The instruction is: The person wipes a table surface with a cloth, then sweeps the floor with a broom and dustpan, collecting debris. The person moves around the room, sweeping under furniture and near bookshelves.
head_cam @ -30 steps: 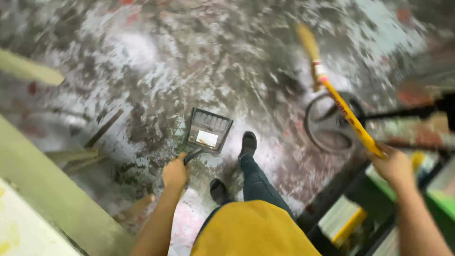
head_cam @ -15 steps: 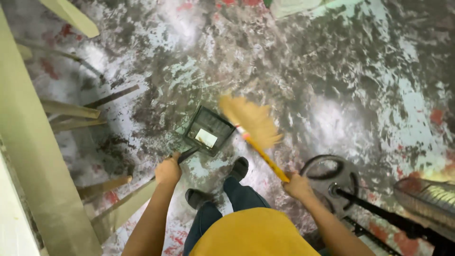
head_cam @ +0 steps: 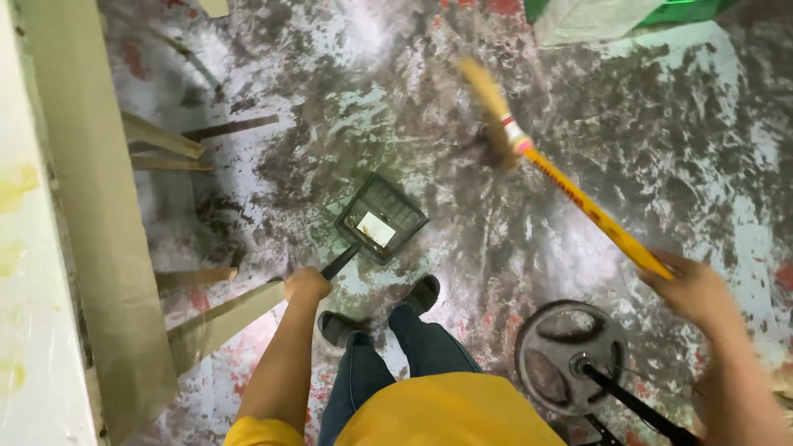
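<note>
My left hand (head_cam: 306, 285) grips the black handle of a dark dustpan (head_cam: 380, 218) that rests on the stained floor ahead of my feet. A small pale scrap lies inside the pan. My right hand (head_cam: 692, 289) holds the yellow handle of a broom (head_cam: 578, 198). Its straw head (head_cam: 489, 107) is blurred and sits on the floor to the far right of the dustpan, well apart from it.
A pale wall and beam (head_cam: 91, 206) run along the left with several wooden slats (head_cam: 161, 140) sticking out. A round metal weight plate (head_cam: 570, 355) with a black bar lies by my right foot. A green and white object (head_cam: 603, 15) sits at the top edge.
The broom head has swung from beside the dustpan out to the far right. My right hand moved right with it. The dustpan stayed in place under my left hand.
</note>
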